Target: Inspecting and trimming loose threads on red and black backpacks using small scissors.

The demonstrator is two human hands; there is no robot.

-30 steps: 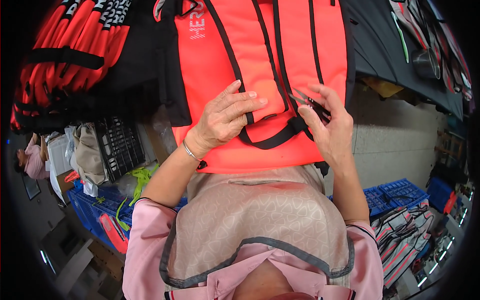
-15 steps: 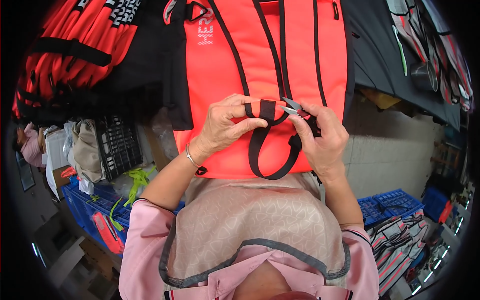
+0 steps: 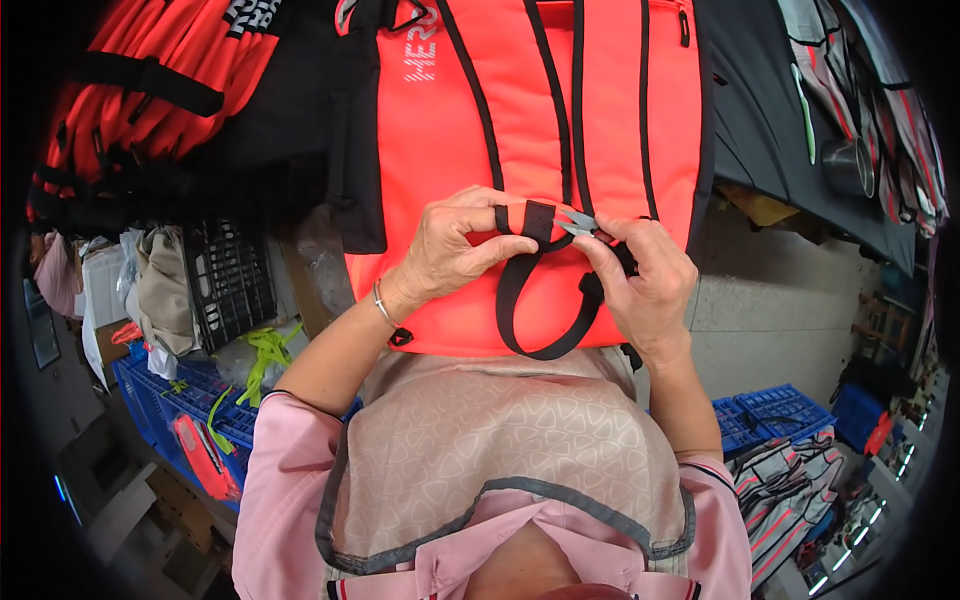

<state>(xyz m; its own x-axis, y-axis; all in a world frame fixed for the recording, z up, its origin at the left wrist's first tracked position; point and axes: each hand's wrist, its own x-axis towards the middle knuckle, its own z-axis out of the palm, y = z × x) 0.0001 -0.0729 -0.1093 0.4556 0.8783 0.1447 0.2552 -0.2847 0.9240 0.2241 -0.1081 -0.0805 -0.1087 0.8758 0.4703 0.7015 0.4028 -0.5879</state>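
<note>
A bright orange-red backpack (image 3: 425, 140) with black trim lies in front of me, its shoulder straps (image 3: 525, 110) running toward me. My left hand (image 3: 448, 245) pinches the lower end of one strap between thumb and fingers, beside a black webbing patch (image 3: 539, 220). A black webbing strap (image 3: 512, 310) hangs below in a loop. In my right hand (image 3: 648, 275) is a pair of small thread snips (image 3: 577, 222), gripped between thumb and fingers. Their blades point left, at the edge of the strap end and close to the patch. Whether a thread lies between them is too small to tell.
Stacked orange-red pieces with black bands (image 3: 180, 100) lie at far left. At far right, a metal cup (image 3: 848, 165) rests on dark cloth near grey striped pieces (image 3: 835, 60). Blue crates (image 3: 775, 410) flank me; a black crate (image 3: 228, 285) stands at left.
The snips' blades, spread apart before, have come closer together. The backpack sits slightly further right in the view. Both hands keep nearly the same place and grip.
</note>
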